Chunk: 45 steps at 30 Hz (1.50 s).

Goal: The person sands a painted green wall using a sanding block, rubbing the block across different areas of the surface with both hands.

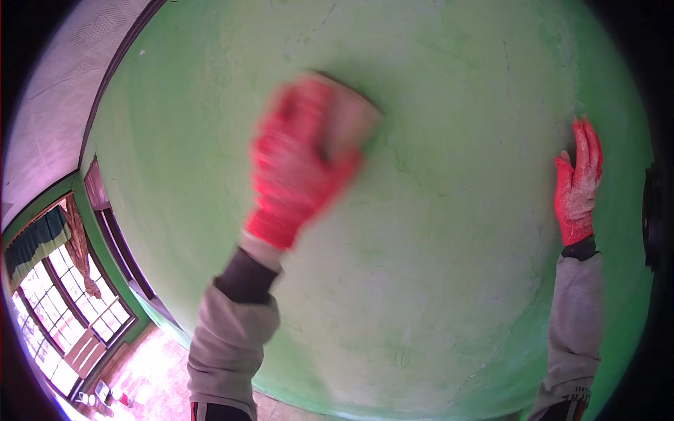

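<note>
My left hand [297, 168], in a red work glove dusted pale and blurred by motion, presses a flat tan sanding pad [354, 113] against a green painted wall [421, 237]. The pad's dark edge shows beyond the fingers; the face against the wall is hidden. Farther right, my right hand [579, 184], in a matching dusty glove, rests on the wall, fingers pointing up and thumb apart, holding nothing. Whitish, worn patches spread across the paint between and below both hands, with fine cracks in places.
A dark object [653, 218] sits at the far right edge. At lower left are a barred window [58, 294] with a curtain [39, 242], and several containers [100, 397] on the floor [152, 373]. A patterned ceiling [79, 68] borders the wall at upper left.
</note>
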Each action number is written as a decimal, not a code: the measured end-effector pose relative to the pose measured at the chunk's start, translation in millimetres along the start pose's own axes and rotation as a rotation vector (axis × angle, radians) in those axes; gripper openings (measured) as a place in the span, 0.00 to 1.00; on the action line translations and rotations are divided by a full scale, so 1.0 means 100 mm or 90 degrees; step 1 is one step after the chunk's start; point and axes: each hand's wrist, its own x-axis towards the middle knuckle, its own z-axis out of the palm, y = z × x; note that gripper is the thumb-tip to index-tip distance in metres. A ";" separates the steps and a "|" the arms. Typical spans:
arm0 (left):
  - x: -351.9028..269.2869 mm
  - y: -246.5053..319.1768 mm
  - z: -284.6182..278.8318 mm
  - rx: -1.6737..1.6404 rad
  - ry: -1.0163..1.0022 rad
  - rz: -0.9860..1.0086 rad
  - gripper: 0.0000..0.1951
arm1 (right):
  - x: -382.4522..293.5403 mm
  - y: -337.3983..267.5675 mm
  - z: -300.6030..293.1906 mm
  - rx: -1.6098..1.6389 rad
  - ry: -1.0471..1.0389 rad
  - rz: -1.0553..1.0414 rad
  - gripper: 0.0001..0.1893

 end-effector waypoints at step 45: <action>-0.51 -0.79 -0.17 -0.020 0.056 -0.037 0.44 | 0.33 -0.65 0.42 -0.068 0.020 -0.115 0.22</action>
